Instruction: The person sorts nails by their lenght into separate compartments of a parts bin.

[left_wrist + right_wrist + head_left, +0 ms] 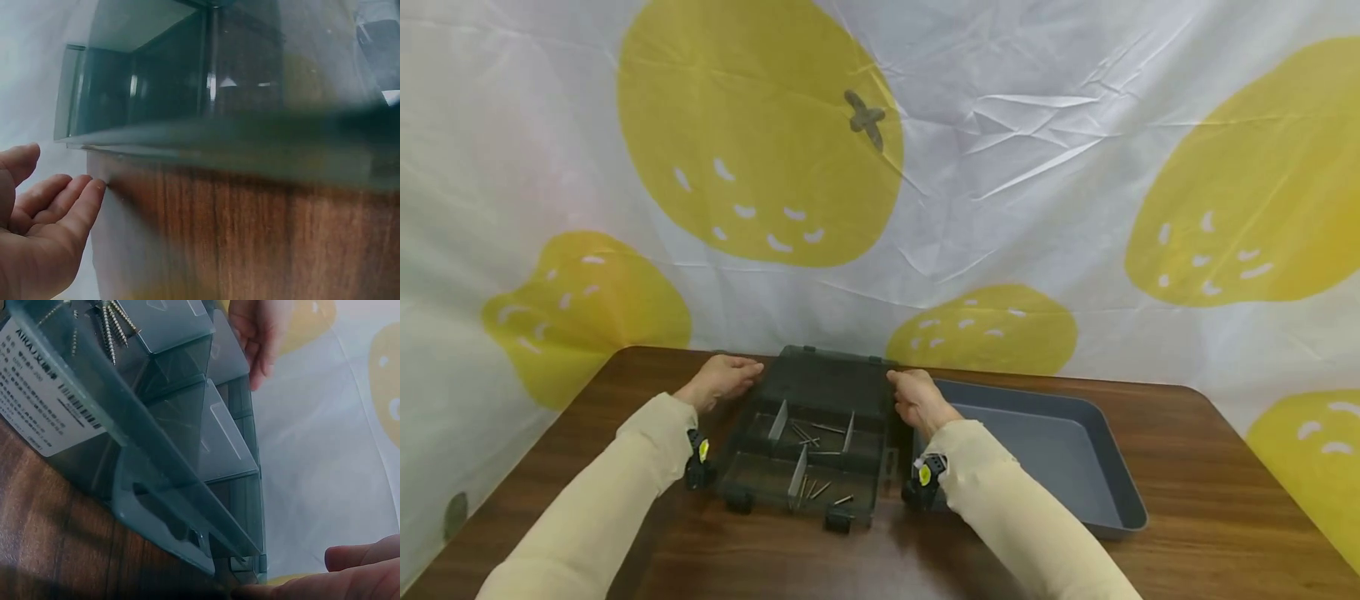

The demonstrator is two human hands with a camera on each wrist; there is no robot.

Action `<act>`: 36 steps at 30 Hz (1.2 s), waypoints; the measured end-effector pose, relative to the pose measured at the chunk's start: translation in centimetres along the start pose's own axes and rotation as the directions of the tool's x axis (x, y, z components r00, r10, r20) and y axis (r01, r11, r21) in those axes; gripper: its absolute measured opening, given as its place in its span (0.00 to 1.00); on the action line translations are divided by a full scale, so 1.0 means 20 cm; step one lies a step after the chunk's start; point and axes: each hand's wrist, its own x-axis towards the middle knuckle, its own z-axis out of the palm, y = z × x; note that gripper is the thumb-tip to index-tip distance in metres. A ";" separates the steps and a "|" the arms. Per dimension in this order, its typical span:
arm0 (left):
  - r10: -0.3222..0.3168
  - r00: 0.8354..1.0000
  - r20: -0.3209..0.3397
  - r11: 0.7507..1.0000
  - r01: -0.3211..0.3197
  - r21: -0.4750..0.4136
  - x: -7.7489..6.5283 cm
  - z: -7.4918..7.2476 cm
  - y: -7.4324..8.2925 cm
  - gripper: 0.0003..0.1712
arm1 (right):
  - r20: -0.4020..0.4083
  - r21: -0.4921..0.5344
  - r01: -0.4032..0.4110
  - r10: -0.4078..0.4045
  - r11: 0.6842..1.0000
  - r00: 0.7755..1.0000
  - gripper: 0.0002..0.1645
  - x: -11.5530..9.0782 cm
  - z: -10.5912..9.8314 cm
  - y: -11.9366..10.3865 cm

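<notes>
A dark translucent organizer box point(805, 467) lies on the table, its dividers point(797, 475) parting several compartments. Screws point(808, 433) lie loose in some of these. At the far side a dark see-through panel point(831, 379) spans the box. My left hand point(718, 381) is beside the far left side; the left wrist view shows its fingers point(62, 206) loosely extended and empty, just off the clear plastic. Across from it, my right hand point(921, 400) is by the far right side. In the right wrist view its thumb stands apart and a fingertip point(253, 590) is right at the box corner.
A grey rectangular tray point(1037, 450) stands right of the box, partly behind the right forearm. Two black latches point(837, 521) are on the box's near edge. A printed label point(47, 394) shows through the plastic. Behind the wooden table point(1195, 467) hangs a fruit-patterned cloth point(1000, 225).
</notes>
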 end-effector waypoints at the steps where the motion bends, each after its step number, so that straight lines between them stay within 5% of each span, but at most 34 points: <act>1: -0.007 1.000 0.007 1.000 0.008 -0.006 0.00 0.00 0.00 0.27 | 0.000 0.010 -0.009 0.009 1.000 1.000 0.45 0.04 -0.01 0.02; 9: -0.024 0.999 0.039 0.996 0.027 -0.085 0.00 0.02 -0.01 0.26 | -0.014 0.046 0.009 -0.008 0.999 1.000 0.41 0.69 -0.17 0.37; 13: -0.029 1.000 -0.011 0.993 0.028 -0.117 0.00 0.02 -0.01 0.26 | -0.011 0.093 0.040 -0.039 0.995 0.999 0.40 0.77 -0.19 0.41; 16: -0.033 0.999 -0.039 0.990 0.027 -0.141 0.00 0.02 0.00 0.26 | -0.010 0.132 0.052 -0.051 0.990 0.999 0.41 0.61 -0.14 0.32; 20: -0.033 0.998 -0.052 0.982 0.023 -0.189 0.01 0.00 0.00 0.27 | -0.013 0.167 0.069 -0.068 0.984 0.998 0.40 0.20 -0.03 0.09; 22: -0.031 0.998 -0.052 0.976 0.019 -0.219 0.01 -0.01 0.00 0.28 | -0.035 0.174 0.078 -0.072 0.982 0.997 0.38 0.08 0.00 0.02; 27: -0.032 0.998 -0.046 0.968 0.020 -0.251 0.00 -0.01 0.03 0.28 | -0.042 0.148 0.197 -0.193 0.969 0.980 0.35 -0.01 0.00 -0.02; 30: -0.039 0.998 -0.049 0.965 0.025 -0.260 -0.01 -0.01 0.06 0.29 | -0.021 0.114 0.281 -0.280 0.953 0.960 0.30 -0.14 0.01 -0.09; 36: -0.054 0.997 -0.057 0.959 0.035 -0.282 -0.02 -0.01 0.12 0.30 | -0.051 0.069 0.326 -0.323 0.943 0.945 0.25 -0.49 0.08 -0.28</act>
